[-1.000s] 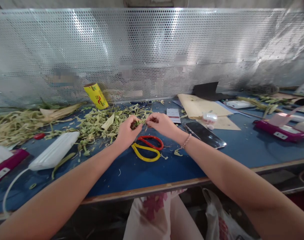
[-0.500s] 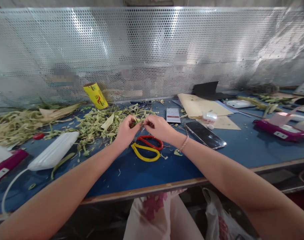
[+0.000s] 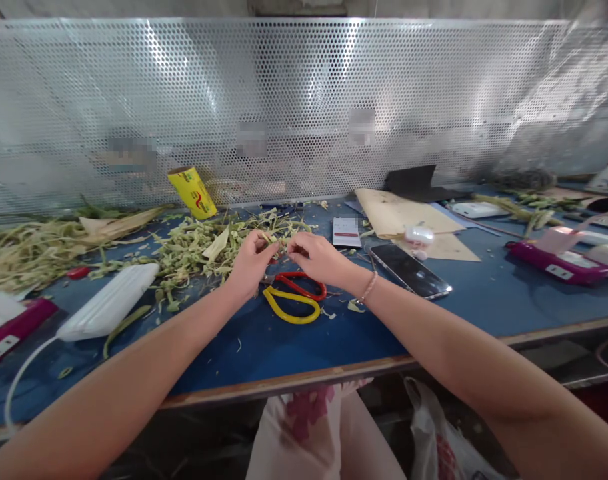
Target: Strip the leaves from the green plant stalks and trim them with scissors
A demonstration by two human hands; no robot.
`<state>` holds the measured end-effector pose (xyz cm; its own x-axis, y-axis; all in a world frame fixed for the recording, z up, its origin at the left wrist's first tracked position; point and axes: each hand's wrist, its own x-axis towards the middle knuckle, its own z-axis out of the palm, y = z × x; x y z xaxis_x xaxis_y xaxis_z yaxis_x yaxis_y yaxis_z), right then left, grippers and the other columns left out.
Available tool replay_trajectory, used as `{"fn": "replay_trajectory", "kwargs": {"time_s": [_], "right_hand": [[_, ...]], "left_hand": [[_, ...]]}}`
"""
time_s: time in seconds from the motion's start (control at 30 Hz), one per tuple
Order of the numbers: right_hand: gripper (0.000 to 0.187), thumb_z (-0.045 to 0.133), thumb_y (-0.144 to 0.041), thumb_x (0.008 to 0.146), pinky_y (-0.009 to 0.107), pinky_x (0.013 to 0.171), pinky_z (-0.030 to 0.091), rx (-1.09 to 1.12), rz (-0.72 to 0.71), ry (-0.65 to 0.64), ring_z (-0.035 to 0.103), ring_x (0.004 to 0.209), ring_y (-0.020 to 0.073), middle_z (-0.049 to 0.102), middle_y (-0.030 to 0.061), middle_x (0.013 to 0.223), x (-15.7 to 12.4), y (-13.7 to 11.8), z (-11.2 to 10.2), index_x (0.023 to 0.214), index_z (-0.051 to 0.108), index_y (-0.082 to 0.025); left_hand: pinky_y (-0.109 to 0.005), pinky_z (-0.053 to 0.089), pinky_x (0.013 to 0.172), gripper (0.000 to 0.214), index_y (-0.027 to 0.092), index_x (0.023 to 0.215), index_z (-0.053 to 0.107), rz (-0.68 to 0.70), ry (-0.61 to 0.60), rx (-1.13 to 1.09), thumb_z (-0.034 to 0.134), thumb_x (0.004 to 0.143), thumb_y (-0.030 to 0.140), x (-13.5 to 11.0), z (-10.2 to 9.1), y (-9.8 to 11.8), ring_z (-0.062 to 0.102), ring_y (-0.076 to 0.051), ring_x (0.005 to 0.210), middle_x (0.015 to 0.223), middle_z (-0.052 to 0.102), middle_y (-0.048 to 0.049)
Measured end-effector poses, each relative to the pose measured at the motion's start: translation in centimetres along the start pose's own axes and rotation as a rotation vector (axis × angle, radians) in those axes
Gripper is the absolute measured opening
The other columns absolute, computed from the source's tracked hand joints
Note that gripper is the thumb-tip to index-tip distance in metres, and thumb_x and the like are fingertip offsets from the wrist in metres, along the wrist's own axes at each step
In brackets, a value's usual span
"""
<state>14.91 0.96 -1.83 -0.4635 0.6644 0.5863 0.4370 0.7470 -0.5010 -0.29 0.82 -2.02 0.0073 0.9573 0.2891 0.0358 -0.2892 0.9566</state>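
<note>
My left hand (image 3: 253, 261) is closed in a pinch at the right end of a heap of pale green plant pieces (image 3: 191, 247). Facing it, with fingertips a small gap away, my right hand (image 3: 317, 255) has its fingers curled together in a pinch too. Whatever sits in the fingertips is too small to make out against the heap. Just in front of both hands lies a pair of scissors (image 3: 294, 311) with one red and one yellow handle loop, its blades partly hidden by my left hand. A bracelet circles my right wrist.
A yellow tube (image 3: 194, 193) leans behind the heap. To the right lie a phone (image 3: 411, 270), a printed card (image 3: 347, 231) and brown paper (image 3: 391, 212). At left are a white cabled device (image 3: 109, 300) and dried husks (image 3: 34, 250). A perforated metal screen (image 3: 304, 80) closes the back.
My left hand has shifted slightly left, so the gap between my fingertips is a little wider. The scissors and the things around stay where they were.
</note>
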Motion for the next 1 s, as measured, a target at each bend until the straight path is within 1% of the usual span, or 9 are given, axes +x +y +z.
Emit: {"fn": "replay_trajectory", "kwargs": {"time_s": [0.2,0.3,0.43,0.53,0.67,0.77,0.83,0.9,1.0], "right_hand": [[0.005,0.045,-0.013,0.073,0.024,0.060,0.036,0.095,0.054,-0.012,0.044,0.061,0.0101,0.050,0.0001,0.069,-0.05,-0.15,-0.11,0.070,0.045,-0.017],[0.006,0.045,-0.012,0.072,0.024,0.060,0.036,0.096,0.051,-0.022,0.044,0.061,0.0096,0.050,-0.0004,0.069,-0.07,-0.33,-0.17,0.069,0.046,-0.017],[0.006,0.045,-0.011,0.071,0.024,0.061,0.036,0.103,0.038,-0.062,0.043,0.061,0.0092,0.050,-0.0006,0.069,-0.06,-0.37,-0.28,0.069,0.046,-0.017],[0.006,0.045,-0.011,0.071,0.023,0.060,0.035,0.111,0.037,-0.082,0.042,0.060,0.0087,0.050,-0.0010,0.068,-0.07,-0.20,-0.33,0.069,0.046,-0.017],[0.003,0.047,-0.015,0.072,0.023,0.058,0.035,0.097,0.076,-0.052,0.043,0.059,0.0089,0.050,-0.0012,0.067,-0.14,-0.15,-0.18,0.070,0.046,-0.017],[0.012,0.052,-0.025,0.074,0.024,0.058,0.034,0.066,0.108,-0.033,0.043,0.059,0.0094,0.051,-0.0007,0.067,-0.22,-0.40,-0.04,0.069,0.045,-0.017],[0.017,0.053,-0.030,0.075,0.024,0.057,0.034,0.028,0.096,-0.042,0.043,0.059,0.0098,0.051,-0.0006,0.066,-0.25,-0.60,-0.03,0.068,0.044,-0.017],[0.019,0.051,-0.031,0.078,0.024,0.057,0.032,-0.006,0.070,-0.045,0.043,0.059,0.0099,0.049,-0.0009,0.064,-0.27,-0.76,-0.09,0.067,0.045,-0.017],[0.022,0.044,-0.029,0.083,0.024,0.056,0.031,-0.035,0.040,-0.025,0.041,0.057,0.0099,0.045,-0.0018,0.060,-0.25,-0.83,-0.22,0.065,0.043,-0.018]], "left_hand": [[-0.023,0.043,0.059,0.020,0.019,0.070,0.041,0.038,-0.023,-0.020,0.060,0.065,0.023,0.11,-0.06,-0.25,0.051,-0.008,0.056,0.057,0.048,0.0064],[-0.024,0.046,0.061,0.020,0.019,0.070,0.040,0.011,-0.025,-0.079,0.060,0.066,0.023,-0.07,0.12,-0.05,0.052,-0.009,0.060,0.060,0.048,0.0064],[-0.026,0.048,0.058,0.022,0.020,0.072,0.038,-0.016,-0.046,-0.100,0.059,0.067,0.023,-0.47,0.42,0.40,0.053,-0.009,0.059,0.063,0.048,0.0064],[-0.026,0.047,0.054,0.019,0.021,0.073,0.037,0.006,-0.053,-0.042,0.056,0.070,0.022,-0.53,0.35,0.42,0.052,-0.009,0.053,0.062,0.048,0.0066],[-0.025,0.044,0.052,0.016,0.021,0.073,0.037,0.115,-0.072,0.129,0.053,0.073,0.022,-0.38,-0.06,0.30,0.049,-0.009,0.048,0.058,0.046,0.0069],[-0.024,0.044,0.054,0.014,0.021,0.074,0.038,0.203,-0.098,0.271,0.052,0.074,0.021,-0.45,-0.24,0.38,0.051,-0.009,0.053,0.062,0.046,0.0058],[-0.024,0.044,0.056,0.012,0.021,0.076,0.041,0.254,-0.103,0.324,0.053,0.074,0.020,-0.56,-0.24,0.46,0.052,-0.009,0.057,0.066,0.047,0.0048],[-0.024,0.043,0.057,0.012,0.020,0.076,0.041,0.267,-0.114,0.334,0.053,0.074,0.021,-0.67,-0.20,0.53,0.052,-0.010,0.058,0.066,0.048,0.0046],[-0.025,0.043,0.055,0.013,0.021,0.077,0.040,0.231,-0.129,0.318,0.053,0.074,0.021,-0.82,-0.13,0.66,0.052,-0.010,0.055,0.060,0.048,0.0058]]}}
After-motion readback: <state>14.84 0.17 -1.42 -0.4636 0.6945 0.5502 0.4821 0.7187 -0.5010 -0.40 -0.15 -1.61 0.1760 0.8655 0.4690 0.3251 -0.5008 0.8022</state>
